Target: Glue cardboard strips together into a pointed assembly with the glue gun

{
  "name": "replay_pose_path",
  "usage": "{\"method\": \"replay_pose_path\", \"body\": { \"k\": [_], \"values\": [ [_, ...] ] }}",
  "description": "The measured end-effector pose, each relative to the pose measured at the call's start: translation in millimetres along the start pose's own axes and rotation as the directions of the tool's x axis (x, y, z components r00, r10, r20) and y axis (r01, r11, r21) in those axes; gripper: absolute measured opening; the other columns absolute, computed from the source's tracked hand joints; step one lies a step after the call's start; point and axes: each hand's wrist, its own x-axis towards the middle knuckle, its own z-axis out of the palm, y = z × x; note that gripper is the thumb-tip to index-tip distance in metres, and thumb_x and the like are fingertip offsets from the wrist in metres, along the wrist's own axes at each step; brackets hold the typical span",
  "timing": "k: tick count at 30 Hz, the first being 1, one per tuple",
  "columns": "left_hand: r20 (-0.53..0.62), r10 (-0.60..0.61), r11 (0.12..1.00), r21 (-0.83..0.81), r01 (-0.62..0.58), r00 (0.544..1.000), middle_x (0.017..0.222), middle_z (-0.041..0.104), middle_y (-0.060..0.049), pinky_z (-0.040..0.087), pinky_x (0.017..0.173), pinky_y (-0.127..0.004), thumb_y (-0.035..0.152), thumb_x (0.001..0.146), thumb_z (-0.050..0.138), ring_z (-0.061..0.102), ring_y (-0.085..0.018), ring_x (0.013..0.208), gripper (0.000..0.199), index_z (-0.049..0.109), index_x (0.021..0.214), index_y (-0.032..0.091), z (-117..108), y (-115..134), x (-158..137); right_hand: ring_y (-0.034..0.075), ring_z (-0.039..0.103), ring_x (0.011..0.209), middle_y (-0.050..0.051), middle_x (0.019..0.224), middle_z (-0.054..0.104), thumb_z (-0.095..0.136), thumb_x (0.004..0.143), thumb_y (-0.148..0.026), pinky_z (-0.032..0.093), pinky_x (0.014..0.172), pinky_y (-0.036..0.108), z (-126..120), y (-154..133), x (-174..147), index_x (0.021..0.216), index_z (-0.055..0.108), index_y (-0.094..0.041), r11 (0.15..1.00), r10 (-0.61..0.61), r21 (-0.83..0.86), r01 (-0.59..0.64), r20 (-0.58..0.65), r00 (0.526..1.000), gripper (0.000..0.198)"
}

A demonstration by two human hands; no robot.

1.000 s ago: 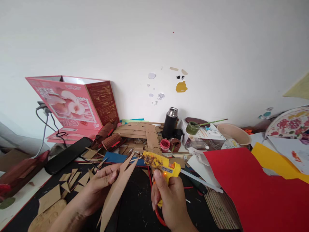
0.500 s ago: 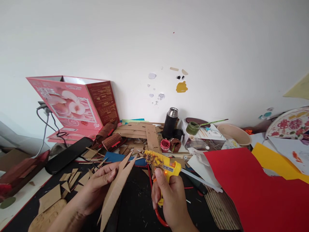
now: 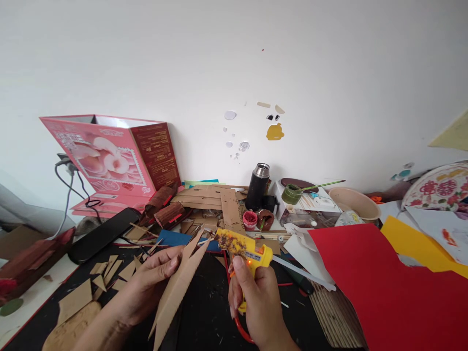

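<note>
My left hand [image 3: 157, 275] pinches a long, folded piece of cardboard [image 3: 185, 290] between thumb and fingers; its far end splits into two pointed tips. My right hand [image 3: 258, 292] is wrapped round the grip of a yellow glue gun [image 3: 243, 248], whose front is stained brown and whose small orange light is lit. A pale glue stick [image 3: 303, 274] sticks out of its back. The gun's nozzle points left at the cardboard's tips; whether the two touch I cannot tell. A red cord runs down from the gun's handle.
Cardboard scraps [image 3: 109, 268] lie left on the black mat. Behind stand a pink box [image 3: 109, 161], a black thermos [image 3: 258, 187], and red [image 3: 250, 220], brown and green paint jars. Red paper [image 3: 387, 287] covers the right side. A black phone-like slab [image 3: 104, 235] lies at left.
The glue gun has shifted slightly left, bringing its nozzle closer to the cardboard's tips. The cardboard has moved a little right and opened slightly at its far end.
</note>
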Motion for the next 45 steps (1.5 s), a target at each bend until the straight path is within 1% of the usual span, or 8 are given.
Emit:
{"method": "replay_pose_path", "body": {
  "k": [8,12,18,23,27,31,40,45],
  "values": [
    [0.035,0.014,1.000,0.027,-0.015,0.999,0.068,0.074,-0.004,0.050,0.062,-0.021,0.051,0.068,0.101,0.061,-0.012,0.059,0.046,0.089,0.098,0.019,-0.6,1.0,-0.8,0.008,0.043,0.031,-0.006,0.038,0.041,0.066,0.080,-0.095,0.030,0.037,0.020,-0.4,-0.3,-0.7,0.061,0.052,-0.022,1.000,0.001,-0.025,-0.001,0.005,1.000,0.077],
    [0.047,0.016,0.999,0.033,-0.018,0.999,0.076,0.079,-0.007,0.052,0.066,-0.023,0.051,0.070,0.100,0.068,-0.016,0.065,0.046,0.089,0.101,0.019,-0.5,-1.1,-0.4,0.008,0.043,0.032,-0.005,0.038,0.042,0.065,0.082,-0.094,0.032,0.038,0.019,-0.5,-1.3,-0.4,0.059,0.049,-0.022,0.999,-0.005,-0.034,0.006,0.019,1.000,0.077],
    [0.063,0.016,0.998,0.052,-0.020,0.998,0.082,0.082,-0.009,0.054,0.070,-0.026,0.050,0.074,0.097,0.072,-0.020,0.070,0.048,0.087,0.108,0.017,-1.8,-0.9,-1.3,0.009,0.044,0.032,-0.005,0.039,0.043,0.066,0.084,-0.091,0.032,0.037,0.020,-1.7,1.3,-1.7,0.061,0.053,-0.022,1.000,-0.011,-0.022,0.012,0.014,1.000,0.074],
    [0.036,0.025,0.999,0.040,-0.027,0.999,0.082,0.083,-0.009,0.054,0.068,-0.026,0.050,0.072,0.099,0.072,-0.020,0.067,0.047,0.087,0.103,0.017,-4.7,-1.9,-1.8,0.010,0.045,0.032,-0.005,0.039,0.045,0.067,0.088,-0.087,0.033,0.037,0.021,-4.3,5.9,-2.8,0.066,0.057,-0.021,1.000,-0.019,-0.012,0.019,0.009,1.000,0.070],
    [0.023,0.022,0.999,0.027,-0.023,0.999,0.087,0.084,-0.010,0.054,0.068,-0.027,0.048,0.073,0.099,0.073,-0.022,0.070,0.048,0.087,0.107,0.017,-7.7,-3.3,-2.0,0.010,0.046,0.032,-0.005,0.040,0.045,0.067,0.089,-0.085,0.033,0.037,0.021,-5.3,7.6,-2.4,0.063,0.055,-0.022,1.000,-0.021,-0.014,0.021,0.009,1.000,0.070],
    [0.041,0.029,0.999,0.028,-0.031,0.999,0.079,0.080,-0.007,0.052,0.066,-0.025,0.048,0.075,0.098,0.068,-0.018,0.064,0.046,0.087,0.107,0.017,-8.3,-2.7,-1.7,0.009,0.045,0.032,-0.005,0.039,0.044,0.067,0.087,-0.088,0.033,0.037,0.021,-4.7,5.4,-1.6,0.059,0.051,-0.022,1.000,-0.015,-0.018,0.015,0.013,1.000,0.073],
    [0.016,0.049,0.998,0.047,-0.050,0.999,0.067,0.073,-0.003,0.047,0.060,-0.022,0.054,0.067,0.101,0.058,-0.012,0.056,0.052,0.088,0.100,0.017,-3.4,0.1,-1.4,0.009,0.043,0.032,-0.005,0.038,0.043,0.067,0.082,-0.092,0.031,0.036,0.021,-2.6,2.4,-2.4,0.063,0.053,-0.023,1.000,-0.008,-0.021,0.008,0.002,1.000,0.074],
    [0.009,0.042,0.998,0.055,-0.042,0.999,0.070,0.075,-0.004,0.049,0.062,-0.023,0.052,0.068,0.100,0.061,-0.013,0.058,0.051,0.088,0.102,0.017,-6.1,-0.8,-1.7,0.010,0.044,0.032,-0.005,0.039,0.043,0.066,0.085,-0.090,0.032,0.037,0.021,-3.7,3.8,-2.5,0.062,0.052,-0.023,1.000,-0.008,-0.025,0.008,0.014,1.000,0.072]
  ]
}}
